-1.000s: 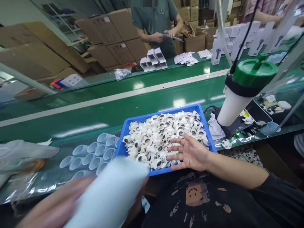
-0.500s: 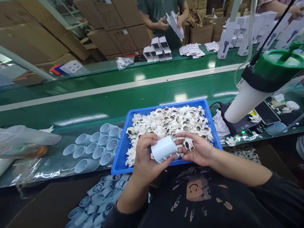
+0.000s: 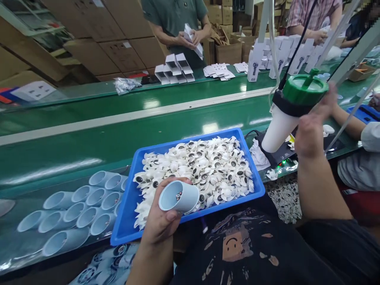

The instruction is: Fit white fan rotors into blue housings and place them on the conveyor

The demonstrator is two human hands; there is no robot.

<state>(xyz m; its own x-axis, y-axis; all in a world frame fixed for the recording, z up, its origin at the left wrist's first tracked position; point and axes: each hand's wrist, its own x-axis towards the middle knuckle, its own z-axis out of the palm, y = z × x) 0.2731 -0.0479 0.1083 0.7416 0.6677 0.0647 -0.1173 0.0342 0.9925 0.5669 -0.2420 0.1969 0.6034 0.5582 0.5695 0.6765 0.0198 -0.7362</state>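
Left hand (image 3: 162, 221) grips a pale blue tube (image 3: 178, 196), fingers clamped round it, its open end facing the camera with a small dark-centred part seated inside. The tube is held over the near edge of the blue tray (image 3: 124, 229), which is heaped with white fan parts (image 3: 202, 166). Right hand (image 3: 311, 130) is raised to the hanging tool (image 3: 292, 107); whether its fingers close on it cannot be told. Empty tubes (image 3: 74, 209) lie in rows on the worktop (image 3: 89, 146), left of the tray.
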